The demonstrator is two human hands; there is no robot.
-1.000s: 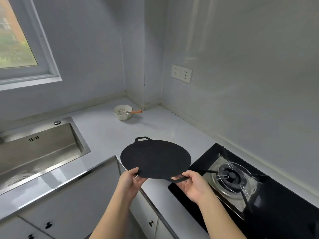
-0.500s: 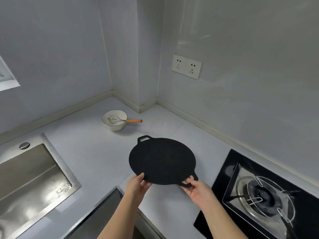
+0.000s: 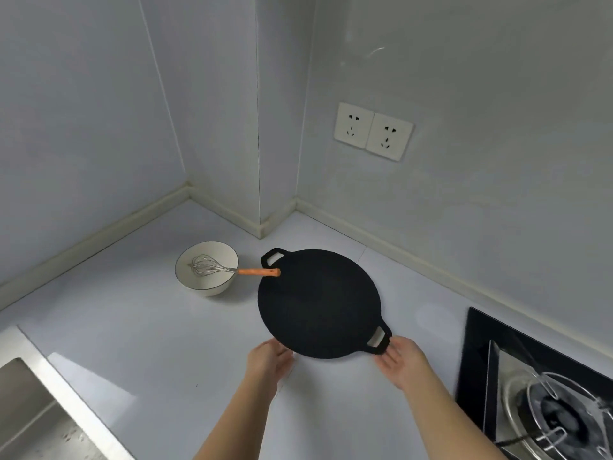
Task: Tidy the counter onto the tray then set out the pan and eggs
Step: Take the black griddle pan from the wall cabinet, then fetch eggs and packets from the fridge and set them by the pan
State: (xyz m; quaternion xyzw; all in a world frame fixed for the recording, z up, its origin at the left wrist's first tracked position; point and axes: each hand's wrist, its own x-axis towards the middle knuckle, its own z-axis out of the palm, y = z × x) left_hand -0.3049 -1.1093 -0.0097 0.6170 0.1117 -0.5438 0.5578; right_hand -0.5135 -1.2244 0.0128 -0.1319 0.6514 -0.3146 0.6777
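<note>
A flat round black pan (image 3: 318, 303) with two loop handles lies on the white counter (image 3: 149, 333), between a bowl and the stove. My left hand (image 3: 268, 360) sits at the pan's near edge with relaxed fingers, just touching or barely off the rim. My right hand (image 3: 399, 358) has straight fingers at the pan's near-right loop handle, not curled round it. Neither eggs nor a tray are in view.
A white bowl (image 3: 207, 280) holding a wire whisk (image 3: 232, 269) with an orange handle stands left of the pan; the handle tip reaches over the pan's rim. A gas stove (image 3: 544, 400) is at the right, a steel sink (image 3: 30, 403) at the lower left, and wall sockets (image 3: 373, 131) above.
The pan has gone from held above the counter edge to lying on the counter further in, near the bowl. Both hands have loosened from its rim and handle.
</note>
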